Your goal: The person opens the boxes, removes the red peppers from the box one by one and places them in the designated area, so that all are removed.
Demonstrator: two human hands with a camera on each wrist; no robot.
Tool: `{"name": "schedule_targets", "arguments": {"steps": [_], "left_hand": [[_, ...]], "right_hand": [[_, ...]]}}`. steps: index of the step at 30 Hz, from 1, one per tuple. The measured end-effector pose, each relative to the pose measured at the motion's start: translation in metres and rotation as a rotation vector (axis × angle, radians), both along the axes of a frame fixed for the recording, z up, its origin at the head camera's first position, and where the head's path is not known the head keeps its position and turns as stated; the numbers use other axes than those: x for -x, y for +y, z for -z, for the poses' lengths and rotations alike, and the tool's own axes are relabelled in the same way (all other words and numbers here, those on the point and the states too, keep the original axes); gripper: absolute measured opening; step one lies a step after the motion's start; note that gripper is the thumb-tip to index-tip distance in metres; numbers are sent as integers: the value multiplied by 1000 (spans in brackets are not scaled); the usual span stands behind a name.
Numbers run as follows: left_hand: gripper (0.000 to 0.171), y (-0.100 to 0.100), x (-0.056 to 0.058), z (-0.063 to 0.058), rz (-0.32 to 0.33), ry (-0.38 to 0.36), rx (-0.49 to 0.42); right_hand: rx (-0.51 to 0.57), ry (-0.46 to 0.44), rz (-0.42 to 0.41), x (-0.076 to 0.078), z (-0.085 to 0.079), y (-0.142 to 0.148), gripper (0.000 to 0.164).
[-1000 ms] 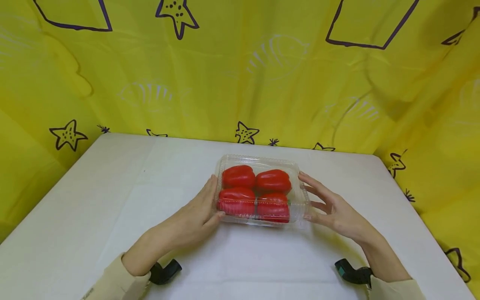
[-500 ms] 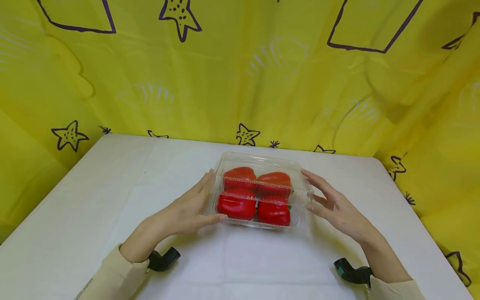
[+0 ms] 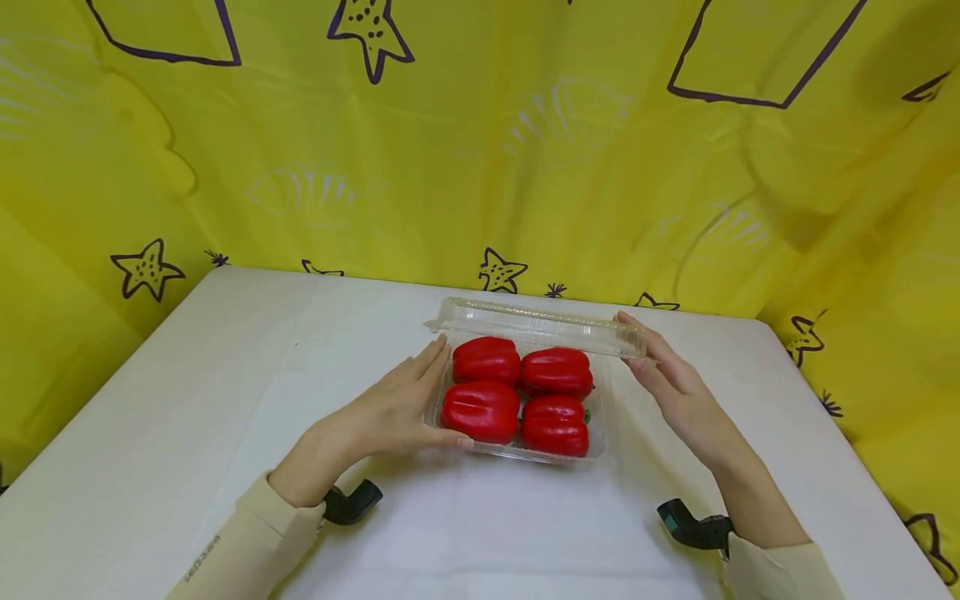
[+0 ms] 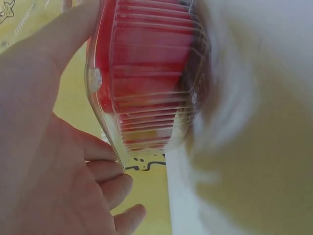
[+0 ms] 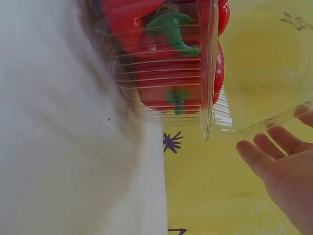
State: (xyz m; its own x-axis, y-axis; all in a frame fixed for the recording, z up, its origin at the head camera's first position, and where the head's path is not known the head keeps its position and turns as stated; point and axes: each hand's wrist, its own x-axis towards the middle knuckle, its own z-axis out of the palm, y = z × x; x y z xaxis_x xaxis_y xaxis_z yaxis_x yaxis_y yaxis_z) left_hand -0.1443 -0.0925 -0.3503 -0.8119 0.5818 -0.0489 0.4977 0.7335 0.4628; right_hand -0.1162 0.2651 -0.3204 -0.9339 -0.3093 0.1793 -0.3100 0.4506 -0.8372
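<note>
A clear plastic clamshell container (image 3: pixel 517 454) holds several red bell peppers (image 3: pixel 480 412) in two rows. Its hinged lid (image 3: pixel 536 327) stands raised over the back edge. My right hand (image 3: pixel 686 400) pinches the lid's right end between thumb and fingers. Along the container's left side rests my left hand (image 3: pixel 386 417), fingers fairly straight and thumb at the front rim. Ribbed side wall (image 4: pixel 151 83) and red pepper skin show close up in the left wrist view. Green stems (image 5: pixel 173 32) are visible through the wall in the right wrist view.
The container sits on a white-covered table (image 3: pixel 300 358). Behind it hangs a yellow curtain (image 3: pixel 450 150) with drawn stars and fish, which also runs along both sides. Black devices (image 3: pixel 352 502) are strapped at both wrists.
The lid has swung up and back from over the peppers, with my right hand rising along with it. My left hand stays at the left side, its thumb now further along the front rim.
</note>
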Motion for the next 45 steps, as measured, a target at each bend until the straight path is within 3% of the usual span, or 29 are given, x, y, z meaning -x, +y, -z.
{"name": "schedule_targets", "arguments": {"steps": [5, 12, 19, 23, 34, 45], "left_hand": [[121, 3, -3, -2, -9, 18, 20], [125, 3, -5, -3, -41, 19, 48], [125, 4, -7, -5, -37, 17, 82], [126, 7, -10, -8, -33, 19, 95], [126, 7, -18, -13, -23, 12, 141], [125, 10, -26, -16, -7, 19, 138]], "right_hand": [[82, 1, 7, 4, -4, -3, 51], [174, 8, 96, 9, -5, -4, 47], [383, 84, 6, 21, 1, -8, 39], [490, 77, -44, 25, 6, -7, 40], [575, -135, -49, 34, 15, -5, 59], [587, -241, -28, 37, 20, 0, 66]]}}
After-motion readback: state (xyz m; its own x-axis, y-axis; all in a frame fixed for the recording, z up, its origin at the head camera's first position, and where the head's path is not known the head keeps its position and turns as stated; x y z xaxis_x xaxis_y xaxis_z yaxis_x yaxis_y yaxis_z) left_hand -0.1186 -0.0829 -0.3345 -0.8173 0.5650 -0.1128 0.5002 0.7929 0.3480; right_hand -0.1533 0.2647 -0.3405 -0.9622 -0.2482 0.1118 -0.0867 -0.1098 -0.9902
